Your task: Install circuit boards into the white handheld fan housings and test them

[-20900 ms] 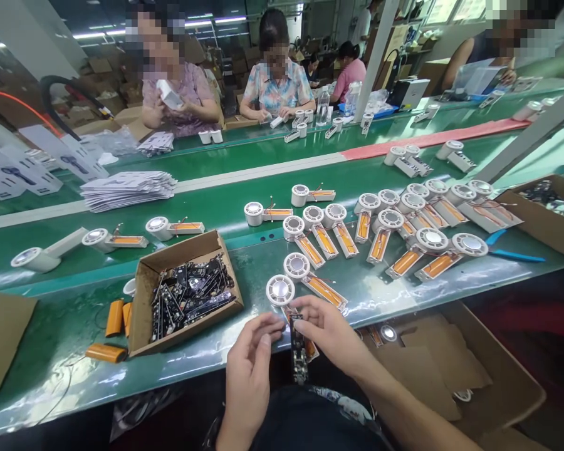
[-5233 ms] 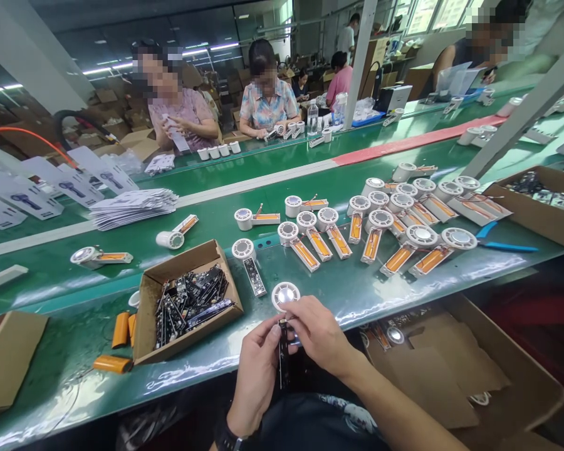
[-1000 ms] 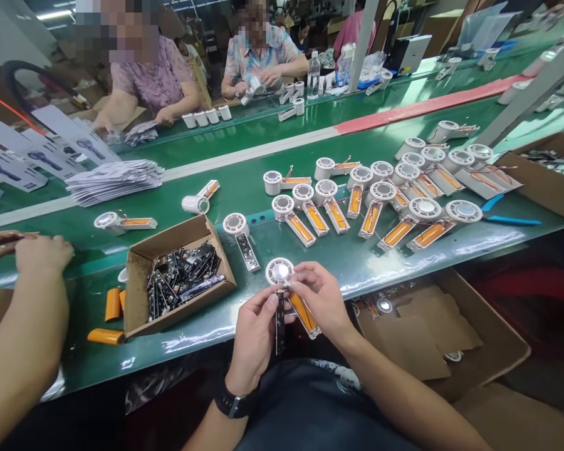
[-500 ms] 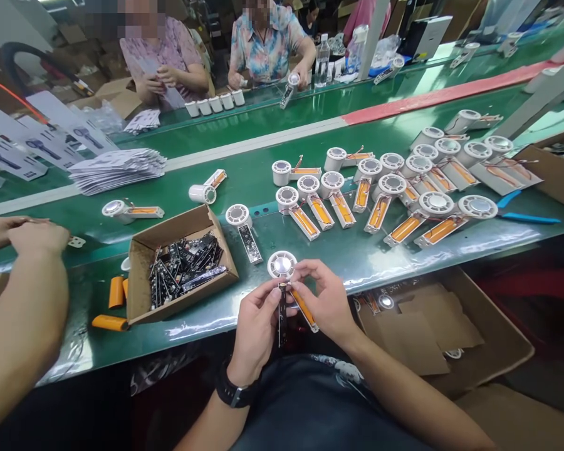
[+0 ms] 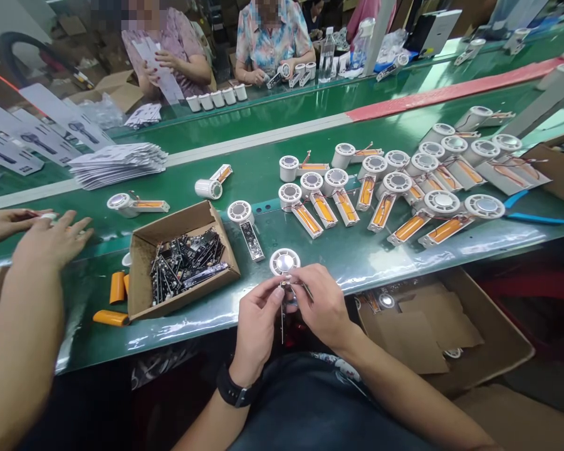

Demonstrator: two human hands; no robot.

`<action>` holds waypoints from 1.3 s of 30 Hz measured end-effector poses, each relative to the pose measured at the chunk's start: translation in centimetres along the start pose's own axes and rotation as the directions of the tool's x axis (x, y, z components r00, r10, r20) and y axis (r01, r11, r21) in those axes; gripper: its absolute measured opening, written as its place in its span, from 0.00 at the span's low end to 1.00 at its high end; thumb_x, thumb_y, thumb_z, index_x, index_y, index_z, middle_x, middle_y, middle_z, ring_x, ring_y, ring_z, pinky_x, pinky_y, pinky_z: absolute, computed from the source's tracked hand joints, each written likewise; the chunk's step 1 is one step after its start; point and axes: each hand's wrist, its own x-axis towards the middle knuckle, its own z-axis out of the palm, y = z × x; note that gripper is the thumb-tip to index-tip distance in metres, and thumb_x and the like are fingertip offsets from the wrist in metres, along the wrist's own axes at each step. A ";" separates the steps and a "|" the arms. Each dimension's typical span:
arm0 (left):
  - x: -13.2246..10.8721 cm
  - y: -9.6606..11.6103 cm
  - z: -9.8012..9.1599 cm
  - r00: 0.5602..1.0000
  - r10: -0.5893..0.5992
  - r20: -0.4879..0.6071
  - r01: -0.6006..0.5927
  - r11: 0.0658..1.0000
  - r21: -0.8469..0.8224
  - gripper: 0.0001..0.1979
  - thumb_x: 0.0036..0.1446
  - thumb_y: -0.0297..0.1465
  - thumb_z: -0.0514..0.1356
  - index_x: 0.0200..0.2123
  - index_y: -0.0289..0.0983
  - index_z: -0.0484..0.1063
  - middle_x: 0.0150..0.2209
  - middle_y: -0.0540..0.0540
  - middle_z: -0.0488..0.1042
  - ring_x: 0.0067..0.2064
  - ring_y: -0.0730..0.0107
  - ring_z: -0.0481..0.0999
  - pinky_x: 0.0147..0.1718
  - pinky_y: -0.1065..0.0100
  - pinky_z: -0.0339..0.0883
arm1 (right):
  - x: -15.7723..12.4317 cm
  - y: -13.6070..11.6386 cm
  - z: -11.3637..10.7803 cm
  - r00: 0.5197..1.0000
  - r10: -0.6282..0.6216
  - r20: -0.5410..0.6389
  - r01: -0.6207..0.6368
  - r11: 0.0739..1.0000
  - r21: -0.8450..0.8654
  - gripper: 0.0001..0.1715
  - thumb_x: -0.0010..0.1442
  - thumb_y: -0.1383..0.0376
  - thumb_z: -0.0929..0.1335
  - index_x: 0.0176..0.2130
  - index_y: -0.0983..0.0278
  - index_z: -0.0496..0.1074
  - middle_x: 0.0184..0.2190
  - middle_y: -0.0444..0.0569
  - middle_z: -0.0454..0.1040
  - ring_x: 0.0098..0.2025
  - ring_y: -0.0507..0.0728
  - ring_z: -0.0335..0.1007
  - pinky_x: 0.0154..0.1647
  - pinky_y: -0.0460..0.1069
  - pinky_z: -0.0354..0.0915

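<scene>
An electronics factory floor with long green assembly benches [image 5: 352, 260].

The light here is bright and fairly even, and it seems to fall from above. It leaves long pale streaks of glare across the glossy green conveyor belt [image 5: 338, 263], strongest along the front edge by my hands. The silvery disc in the round white fan housing [image 5: 284, 262] throws back a small glint. Shadows stay soft, though it turns much darker below the belt, under my left hand [image 5: 258, 332] and right hand [image 5: 324, 307]. The wide lens bows the belt and stretches a co-worker's bare forearm [image 5: 21, 326] at the left edge — and the far end of the room looks softer, its small details harder to make out.
</scene>
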 end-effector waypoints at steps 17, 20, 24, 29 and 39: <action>0.0 0.3 -0.2 0.999 -0.048 -0.011 0.047 0.998 -0.043 0.14 0.50 0.36 0.69 0.40 0.36 0.81 0.36 0.42 0.82 0.33 0.67 0.80 0.29 0.70 0.77 | -0.1 0.5 -0.3 0.969 0.241 0.054 -0.247 0.939 0.239 0.21 0.60 0.75 0.66 0.51 0.58 0.68 0.37 0.46 0.77 0.36 0.55 0.74 0.41 0.50 0.72; 0.1 0.3 -0.2 0.998 -0.058 -0.020 0.057 0.996 -0.062 0.14 0.49 0.36 0.70 0.39 0.36 0.81 0.35 0.43 0.81 0.32 0.68 0.79 0.29 0.70 0.77 | -0.2 0.8 -1.3 0.962 0.239 0.130 -0.264 0.934 0.241 0.20 0.59 0.73 0.68 0.51 0.59 0.69 0.38 0.47 0.77 0.39 0.56 0.74 0.43 0.52 0.71; 0.1 0.3 -0.3 0.998 -0.059 -0.031 0.057 0.997 -0.055 0.14 0.49 0.36 0.70 0.38 0.36 0.81 0.34 0.45 0.81 0.31 0.71 0.78 0.29 0.71 0.77 | -0.5 1.4 -2.7 0.964 0.167 0.207 -0.211 0.953 0.215 0.11 0.60 0.71 0.69 0.44 0.59 0.73 0.38 0.50 0.77 0.42 0.59 0.73 0.44 0.54 0.71; -0.1 0.3 -0.4 0.997 -0.069 -0.043 0.067 0.997 -0.035 0.14 0.48 0.36 0.70 0.39 0.36 0.81 0.33 0.45 0.80 0.30 0.71 0.77 0.29 0.70 0.77 | -0.9 2.1 -3.5 0.956 0.152 0.251 -0.201 0.963 0.182 0.13 0.61 0.70 0.69 0.46 0.60 0.73 0.40 0.51 0.76 0.44 0.60 0.72 0.44 0.55 0.71; -0.1 0.5 -0.4 0.996 -0.074 -0.050 0.073 0.997 -0.024 0.14 0.49 0.36 0.70 0.39 0.37 0.81 0.35 0.45 0.80 0.33 0.66 0.79 0.32 0.65 0.78 | -0.3 0.9 -1.5 0.989 0.072 0.125 -0.099 0.970 0.221 0.12 0.60 0.74 0.67 0.43 0.62 0.74 0.38 0.51 0.77 0.42 0.59 0.72 0.43 0.56 0.70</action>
